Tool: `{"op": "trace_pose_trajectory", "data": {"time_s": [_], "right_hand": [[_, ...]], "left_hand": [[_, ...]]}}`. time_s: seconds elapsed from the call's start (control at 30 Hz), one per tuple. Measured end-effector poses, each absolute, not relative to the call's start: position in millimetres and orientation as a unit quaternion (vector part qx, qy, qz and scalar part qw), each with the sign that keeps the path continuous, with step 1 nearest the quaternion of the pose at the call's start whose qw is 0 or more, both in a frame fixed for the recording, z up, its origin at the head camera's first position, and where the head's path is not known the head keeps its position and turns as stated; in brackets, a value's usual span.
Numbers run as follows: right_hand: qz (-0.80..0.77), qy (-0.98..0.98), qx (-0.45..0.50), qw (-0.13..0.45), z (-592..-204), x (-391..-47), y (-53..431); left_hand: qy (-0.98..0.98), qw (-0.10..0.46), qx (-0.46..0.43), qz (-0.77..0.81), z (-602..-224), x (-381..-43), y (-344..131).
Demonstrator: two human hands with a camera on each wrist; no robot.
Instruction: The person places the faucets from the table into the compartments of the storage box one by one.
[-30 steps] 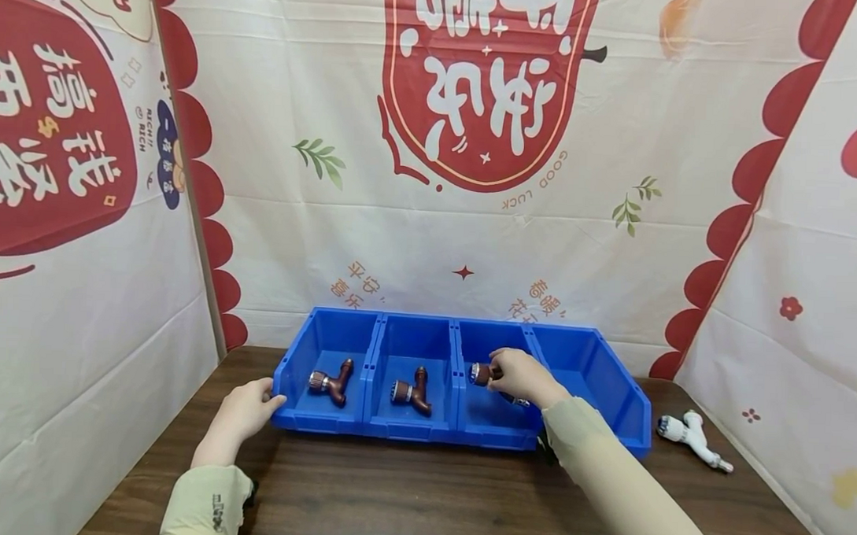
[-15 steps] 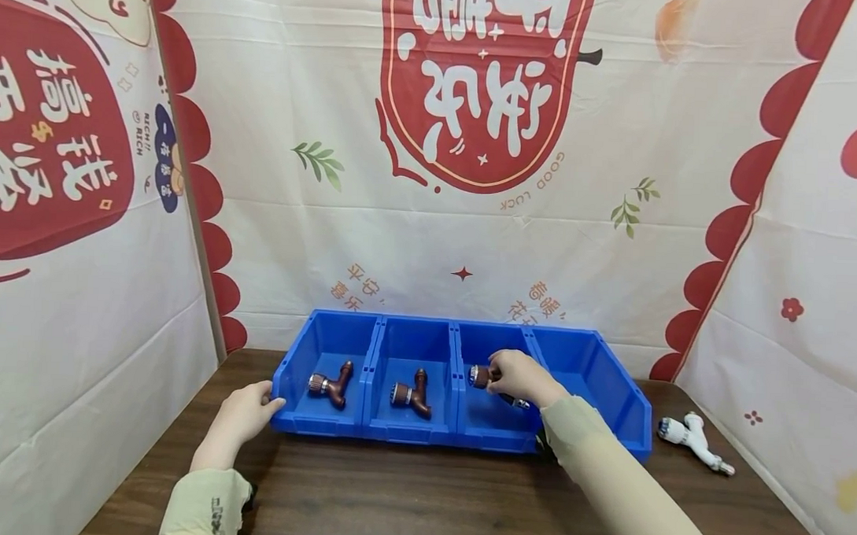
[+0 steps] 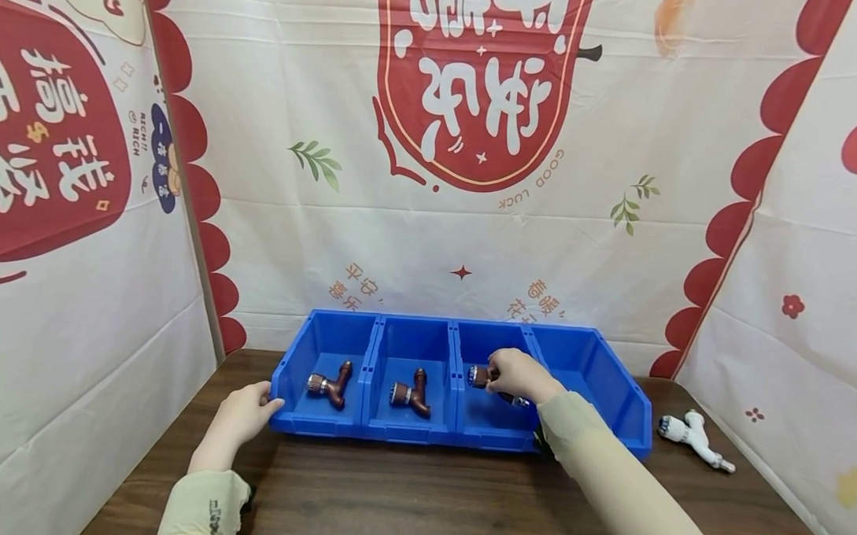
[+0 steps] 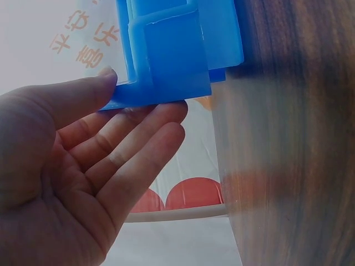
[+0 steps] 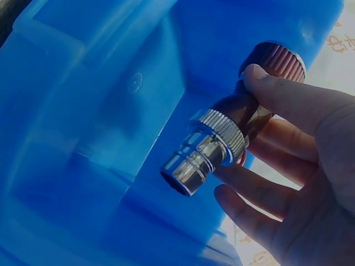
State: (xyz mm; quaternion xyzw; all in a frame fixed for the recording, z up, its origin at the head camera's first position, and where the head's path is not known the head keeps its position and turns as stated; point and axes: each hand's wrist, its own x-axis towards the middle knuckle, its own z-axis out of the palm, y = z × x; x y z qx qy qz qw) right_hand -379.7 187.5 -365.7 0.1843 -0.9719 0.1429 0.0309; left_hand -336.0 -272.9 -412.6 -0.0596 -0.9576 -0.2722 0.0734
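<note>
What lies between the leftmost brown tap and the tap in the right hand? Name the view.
Another brown tap in the second compartment from the left, with a blue divider on either side; the head view shows this.

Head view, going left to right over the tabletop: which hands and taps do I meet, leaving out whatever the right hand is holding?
Left hand, first brown tap, second brown tap, right hand, white tap.
</note>
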Motion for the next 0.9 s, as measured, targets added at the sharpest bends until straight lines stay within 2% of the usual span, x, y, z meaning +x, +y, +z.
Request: {"op": "trace_pose_trajectory", "data": {"time_s": [0.9], "right_hand": [[0.147,-0.977,0.157,-0.009,-361.7,-377.1,175.2]], "left_hand": [[-0.953,0.067,-0.067,-0.288,-408.2,-339.1,-278.1]]}}
